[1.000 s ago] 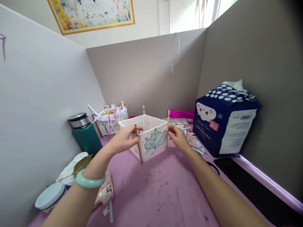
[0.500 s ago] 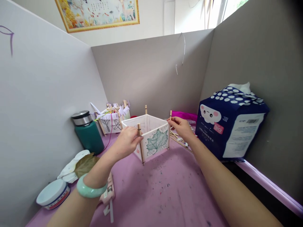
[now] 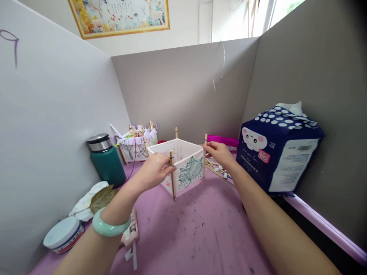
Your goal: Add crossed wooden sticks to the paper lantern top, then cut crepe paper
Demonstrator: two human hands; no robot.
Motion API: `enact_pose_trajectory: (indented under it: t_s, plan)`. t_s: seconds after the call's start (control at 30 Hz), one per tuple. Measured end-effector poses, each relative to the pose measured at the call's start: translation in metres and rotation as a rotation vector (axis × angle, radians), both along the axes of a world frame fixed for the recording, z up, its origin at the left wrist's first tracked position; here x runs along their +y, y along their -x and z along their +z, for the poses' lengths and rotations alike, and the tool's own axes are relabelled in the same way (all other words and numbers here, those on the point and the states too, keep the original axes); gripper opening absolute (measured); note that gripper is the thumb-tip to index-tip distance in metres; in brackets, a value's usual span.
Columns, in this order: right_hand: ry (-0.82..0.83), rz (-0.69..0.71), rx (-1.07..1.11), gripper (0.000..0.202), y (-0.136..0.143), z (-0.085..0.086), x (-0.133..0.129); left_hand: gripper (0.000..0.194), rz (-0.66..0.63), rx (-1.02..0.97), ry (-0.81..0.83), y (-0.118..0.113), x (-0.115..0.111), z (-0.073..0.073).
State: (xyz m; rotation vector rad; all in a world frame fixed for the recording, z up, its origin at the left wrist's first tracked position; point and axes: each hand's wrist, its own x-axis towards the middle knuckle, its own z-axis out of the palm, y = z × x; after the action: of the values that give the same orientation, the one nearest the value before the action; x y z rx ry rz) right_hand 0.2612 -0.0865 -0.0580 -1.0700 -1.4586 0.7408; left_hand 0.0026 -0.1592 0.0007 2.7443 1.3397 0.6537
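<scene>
A square paper lantern frame (image 3: 187, 168) with wooden corner sticks stands on the pink table (image 3: 197, 236). Its front panel bears a green leaf drawing. My left hand (image 3: 155, 170) grips the front left stick, thumb and fingers pinched around it. My right hand (image 3: 219, 152) pinches the top of the right corner stick. A jade bangle (image 3: 110, 225) circles my left wrist.
A green flask (image 3: 104, 158) stands at the left wall, with a second fringed lantern (image 3: 136, 143) behind. A white lidded jar (image 3: 63, 235), a dry leaf (image 3: 103, 198) and a pink glue gun (image 3: 130, 235) lie near left. A blue tissue pack (image 3: 279, 147) sits right, loose sticks (image 3: 219, 170) beside it.
My right hand moved from the lower part of the right stick up to its top. The view shifted slightly; the lantern stays on the table.
</scene>
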Motion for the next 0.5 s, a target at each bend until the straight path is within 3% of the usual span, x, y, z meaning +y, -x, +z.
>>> enact_pose_trajectory:
  t_s: [0.17, 0.33, 0.5]
  plan:
    - [0.024, 0.125, -0.114, 0.021, -0.009, 0.001, -0.004, 0.014, 0.016, 0.035, -0.031, 0.002, -0.001, -0.006]
    - [0.008, 0.051, -0.153, 0.013, -0.006, -0.001, 0.005, 0.023, 0.069, 0.063, -0.083, -0.003, 0.001, -0.012]
    - [0.033, 0.014, -0.118, 0.014, -0.002, -0.006, 0.005, 0.018, 0.068, 0.043, -0.043, -0.007, 0.0, -0.011]
